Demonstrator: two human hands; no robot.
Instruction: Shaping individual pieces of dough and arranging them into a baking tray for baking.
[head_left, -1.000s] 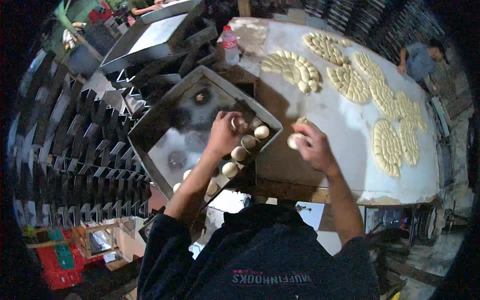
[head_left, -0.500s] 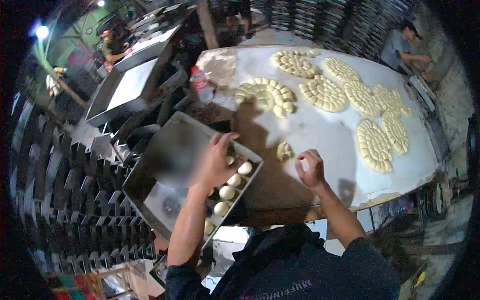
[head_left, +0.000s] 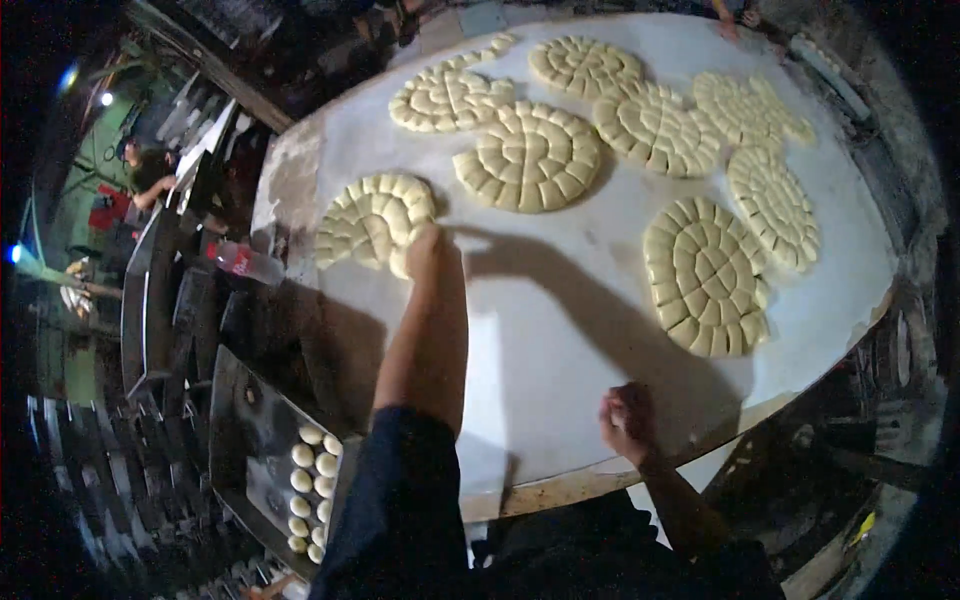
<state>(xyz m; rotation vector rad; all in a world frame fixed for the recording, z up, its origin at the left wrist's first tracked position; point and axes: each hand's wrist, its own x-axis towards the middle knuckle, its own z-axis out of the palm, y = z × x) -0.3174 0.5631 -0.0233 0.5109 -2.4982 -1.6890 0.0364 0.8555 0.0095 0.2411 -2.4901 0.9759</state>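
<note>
My left hand (head_left: 425, 250) reaches to the right edge of the partly broken ring of cut dough (head_left: 355, 225) at the table's left, its fingers closed and hiding what they grip. My right hand (head_left: 628, 420), blurred, is held low over the near part of the pale worktop (head_left: 800, 320) with fingers curled; what is in it cannot be made out. Several spirals of cut dough (head_left: 710, 280) lie on the worktop beyond and to the right. A metal tray (head_left: 228, 400) at the lower left holds rows of round dough balls (head_left: 301, 455).
A plastic bottle with a red label (head_left: 245, 262) lies or leans at the table's left edge. Empty metal trays (head_left: 150, 310) stand stacked along the left. A co-worker (head_left: 150, 175) is at the far left; another person's hand (head_left: 728, 25) shows at the top right.
The view has swung so the tray sits lower left and the worktop fills the middle. My left hand has left the tray for the broken dough ring; my right hand has moved nearer the table's front edge.
</note>
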